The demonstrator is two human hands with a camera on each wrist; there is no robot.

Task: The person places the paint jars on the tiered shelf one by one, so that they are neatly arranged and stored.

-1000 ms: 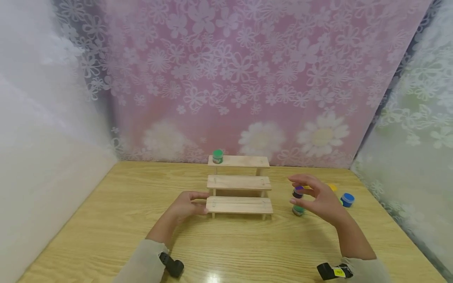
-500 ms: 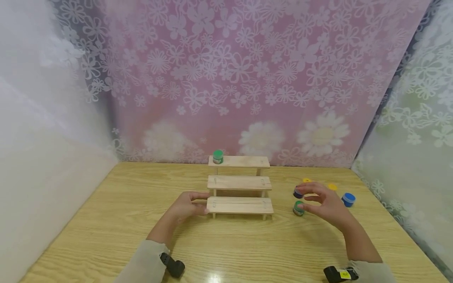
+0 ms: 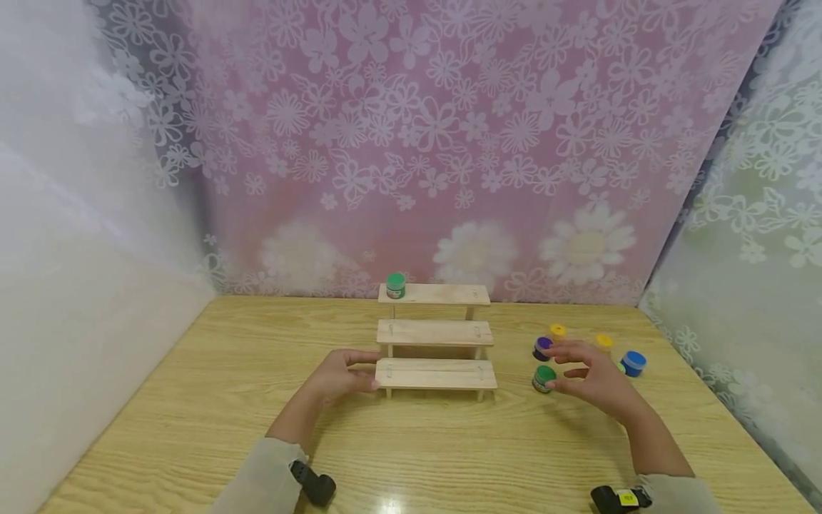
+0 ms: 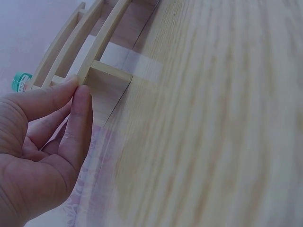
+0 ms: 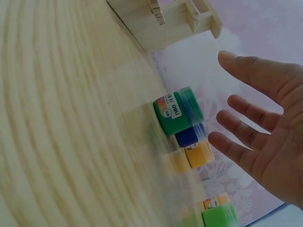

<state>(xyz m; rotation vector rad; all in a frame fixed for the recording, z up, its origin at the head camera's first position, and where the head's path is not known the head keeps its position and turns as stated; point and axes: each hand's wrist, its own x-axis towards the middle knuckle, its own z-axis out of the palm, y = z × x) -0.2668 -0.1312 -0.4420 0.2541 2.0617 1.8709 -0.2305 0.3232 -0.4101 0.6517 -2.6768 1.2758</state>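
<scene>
A three-step wooden stand [image 3: 435,373] sits on the table with a green paint jar [image 3: 395,285] at the left of its top step. At the stand's left end, my left hand [image 3: 337,375] pinches the lowest board between thumb and fingers, as the left wrist view shows closely. Right of the stand my right hand [image 3: 594,377] has its fingers spread and loosely bent, with nothing held. Nearest to it is another green paint jar [image 5: 175,112], upright on the table. Just behind that jar stands a purple-lidded paint jar [image 3: 541,349].
Two yellow paint jars [image 3: 556,330] stand farther back on the right, one on each side behind my right hand. A blue jar [image 3: 633,363] lies beyond the hand, beside a light green jar [image 5: 219,216]. A floral curtain [image 3: 411,143] hangs behind the table [image 3: 449,442].
My right hand has drawn back to the right and slightly toward me, uncovering the green and purple jars and a yellow one. My left hand keeps its pinch on the stand.
</scene>
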